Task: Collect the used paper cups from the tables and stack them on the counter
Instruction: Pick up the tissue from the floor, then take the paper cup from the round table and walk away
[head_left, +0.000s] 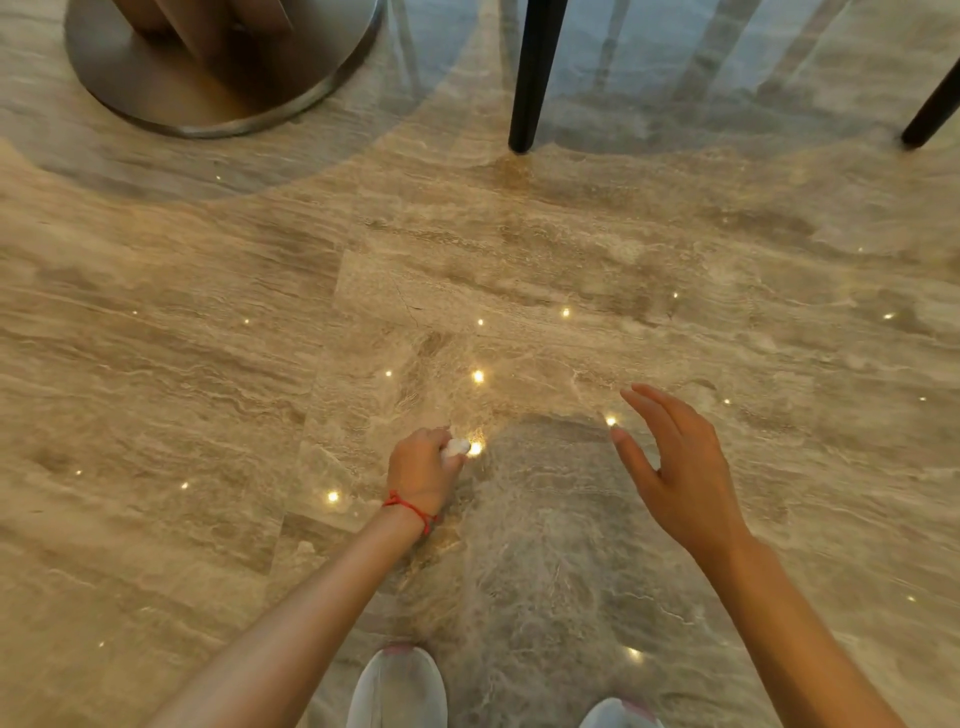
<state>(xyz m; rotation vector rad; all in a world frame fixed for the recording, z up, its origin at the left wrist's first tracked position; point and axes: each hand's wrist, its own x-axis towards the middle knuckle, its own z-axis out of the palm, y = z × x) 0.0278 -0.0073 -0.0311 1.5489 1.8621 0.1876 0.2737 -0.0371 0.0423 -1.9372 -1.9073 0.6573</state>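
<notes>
- The floor filled almost the whole view: polished beige stone with wavy veining, dotted with small bright reflections of ceiling lights.
- A round metal table base stood at the top left, its upper part cut off by the frame, so no worktop showed.
- Two dark chair legs stood on the floor at the top right; the farther one was clipped by the right edge.
- The right hand hovered above the floor with its fingers straight and loosely spread, thumb apart from the rest, holding nothing.
- The left hand was curled, its fingers closed round a small white object that poked out beside the knuckles.
- That object was mostly hidden in the grip and washed out by a light glare just beside it; whether it was a crumpled paper cup or something else could not be told.
- Two pale shoes were cut off by the bottom edge.
- A red string bracelet circled the left wrist.
</notes>
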